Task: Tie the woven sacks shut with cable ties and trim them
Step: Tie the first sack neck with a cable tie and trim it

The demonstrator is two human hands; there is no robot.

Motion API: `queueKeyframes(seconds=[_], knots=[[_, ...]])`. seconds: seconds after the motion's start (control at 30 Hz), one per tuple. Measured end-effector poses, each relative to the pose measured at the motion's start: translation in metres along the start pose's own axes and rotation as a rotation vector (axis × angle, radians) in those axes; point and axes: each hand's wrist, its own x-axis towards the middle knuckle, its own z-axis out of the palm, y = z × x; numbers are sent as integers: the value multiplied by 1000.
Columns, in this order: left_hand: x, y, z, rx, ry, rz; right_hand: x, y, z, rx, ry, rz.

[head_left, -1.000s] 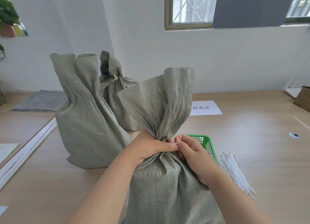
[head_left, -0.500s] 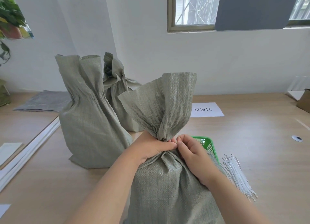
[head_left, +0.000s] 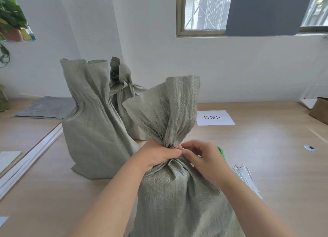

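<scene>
Head view: the near sack [head_left: 177,201] is standing on the table [head_left: 266,157] directly in front of the person, with its neck [head_left: 170,141] gathered into a tight bunch. The left hand [head_left: 158,154] is gripping that neck, fingers wrapped round it. The right hand [head_left: 204,158] is curling its fingertips [head_left: 183,152] into a pinch at the front of the gather, just beside the left thumb; whether a tie is lying between them is too small to tell. Spare cable ties [head_left: 246,176] are lying in a bundle to the right, near the green basket [head_left: 221,150].

The step appears to be the closing of the neck. For a sound result the left hand should be keeping the pleats squeezed without slackening, while the right is drawing the tie snug at the narrowest point of the gather, below the flared mouth. A tie set too high is likely to be slipping off, and trimming is best left until the tie is biting firmly
</scene>
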Motion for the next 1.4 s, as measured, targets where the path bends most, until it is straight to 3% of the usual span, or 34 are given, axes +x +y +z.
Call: queueKeyframes(seconds=[0.2,0.47,0.8,0.93,1.07,1.4], knots=[[-1,0,3,-22,94,-90,8,-5,-6,-375,22,-152],[-1,3,3,75,130,-83,5,-7,-2,-396,128,-228],[1,4,-4,140,117,-169,9,-6,-20,-380,161,-59],[-1,6,-5,99,109,-156,9,-12,-15,-586,24,-271],[-8,9,-7,47,95,-149,19,-15,-14,-637,-190,-307],[-5,1,-16,296,78,-206,24,-5,-24,-543,-161,-395]])
